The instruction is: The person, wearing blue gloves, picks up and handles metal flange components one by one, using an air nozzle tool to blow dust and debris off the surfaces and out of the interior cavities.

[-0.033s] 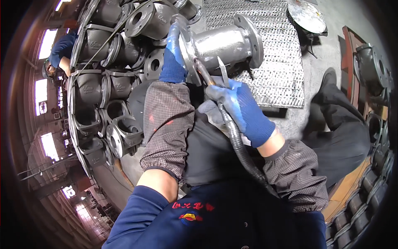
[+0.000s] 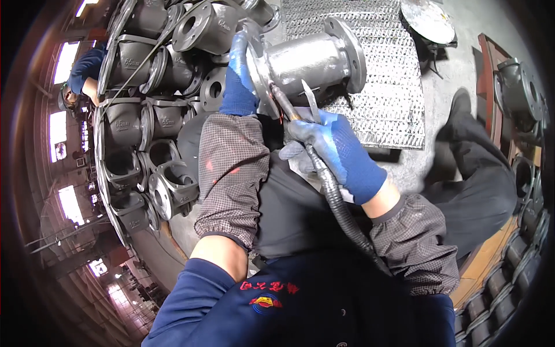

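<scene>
A grey flanged metal casting (image 2: 306, 61), shaped like a short pipe or valve body, lies on its side over a ridged metal plate. My left hand (image 2: 239, 84), in a blue glove, is closed on the rim of its near left flange. My right hand (image 2: 341, 147), gloved too, grips a slim rod-like tool (image 2: 283, 101) whose tip meets the lower edge of that flange. A black ribbed hose (image 2: 336, 202) trails from the tool toward my body. From the same hand sticks out a pointed, flat silver blade (image 2: 310, 99). The right fingertips are partly hidden.
Stacked grey castings (image 2: 122, 121) fill the left, where another person's arm (image 2: 89, 72) shows. The ridged plate (image 2: 393, 104) lies ahead, beside a round stool-like top (image 2: 429, 22). More castings (image 2: 517, 92) stand at the right, near a reddish frame (image 2: 487, 87).
The casting and my left hand have shifted very slightly left. My right hand has dipped a little with the tool; both grips stay the same.
</scene>
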`<state>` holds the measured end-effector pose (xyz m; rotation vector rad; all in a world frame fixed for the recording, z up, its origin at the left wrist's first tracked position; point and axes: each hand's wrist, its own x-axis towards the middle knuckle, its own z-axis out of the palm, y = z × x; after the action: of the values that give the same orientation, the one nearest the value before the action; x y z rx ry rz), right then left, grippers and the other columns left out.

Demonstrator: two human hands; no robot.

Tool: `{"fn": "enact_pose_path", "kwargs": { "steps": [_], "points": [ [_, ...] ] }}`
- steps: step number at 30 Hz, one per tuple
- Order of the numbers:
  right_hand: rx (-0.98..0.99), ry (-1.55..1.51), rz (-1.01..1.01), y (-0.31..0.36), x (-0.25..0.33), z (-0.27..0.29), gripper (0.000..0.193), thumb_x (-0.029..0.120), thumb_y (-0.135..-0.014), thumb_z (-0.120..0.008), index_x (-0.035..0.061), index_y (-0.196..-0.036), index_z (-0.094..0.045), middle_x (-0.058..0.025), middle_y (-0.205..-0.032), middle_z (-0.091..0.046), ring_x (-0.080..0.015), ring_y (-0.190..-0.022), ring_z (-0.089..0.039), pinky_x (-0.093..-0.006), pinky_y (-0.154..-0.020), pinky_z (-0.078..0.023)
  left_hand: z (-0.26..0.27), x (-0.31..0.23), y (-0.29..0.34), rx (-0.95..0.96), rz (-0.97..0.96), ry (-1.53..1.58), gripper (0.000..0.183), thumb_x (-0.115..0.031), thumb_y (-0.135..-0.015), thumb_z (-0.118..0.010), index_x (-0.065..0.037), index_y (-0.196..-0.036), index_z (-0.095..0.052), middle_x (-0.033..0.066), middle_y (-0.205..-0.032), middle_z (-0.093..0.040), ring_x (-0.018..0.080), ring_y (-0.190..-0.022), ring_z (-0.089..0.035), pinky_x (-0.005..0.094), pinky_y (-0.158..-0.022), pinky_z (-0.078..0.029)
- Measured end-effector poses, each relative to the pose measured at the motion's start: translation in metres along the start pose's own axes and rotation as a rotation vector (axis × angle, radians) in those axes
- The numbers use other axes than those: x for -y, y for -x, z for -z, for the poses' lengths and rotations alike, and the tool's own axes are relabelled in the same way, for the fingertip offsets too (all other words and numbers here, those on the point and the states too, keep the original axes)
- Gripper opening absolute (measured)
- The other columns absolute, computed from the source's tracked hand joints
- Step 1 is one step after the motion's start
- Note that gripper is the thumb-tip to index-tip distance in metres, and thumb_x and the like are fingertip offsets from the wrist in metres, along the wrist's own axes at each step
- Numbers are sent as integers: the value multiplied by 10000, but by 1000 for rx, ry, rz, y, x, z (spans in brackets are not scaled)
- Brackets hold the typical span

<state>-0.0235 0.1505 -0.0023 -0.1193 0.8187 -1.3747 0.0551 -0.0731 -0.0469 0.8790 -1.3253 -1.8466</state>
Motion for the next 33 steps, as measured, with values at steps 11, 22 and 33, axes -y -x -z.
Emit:
{"fn": "enact_pose_path", "kwargs": {
  "steps": [11,22,33],
  "points": [
    [70,147,-18,-21,25,-5,327,152,-861,-511,-51,-1116,-538,-136,-716,-653,-124,-454,-544,-229,-378,-410,3,-11,11,-60,239,147,440,-485,-897,-453,-95,-1045,-592,100,-960,-617,248,-867,-611,424,-775,-526],
    [101,202,27,-24,18,5,392,144,-869,-546,-25,-1221,-505,-86,-791,-648,-77,-448,-518,-191,-433,-421,-18,-11,23,-273,24,-208,469,-494,-882,-491,-65,-1047,-585,127,-923,-626,263,-765,-640,402,-695,-547],
    [-34,506,257,-21,-1,22,427,81,-846,-576,41,-1267,-521,23,-746,-592,-9,-556,-453,-169,-505,-394,-9,3,21,-325,27,-136,438,-455,-908,-484,-41,-1035,-550,115,-821,-618,243,-644,-637,371,-571,-566]
  ]
}}
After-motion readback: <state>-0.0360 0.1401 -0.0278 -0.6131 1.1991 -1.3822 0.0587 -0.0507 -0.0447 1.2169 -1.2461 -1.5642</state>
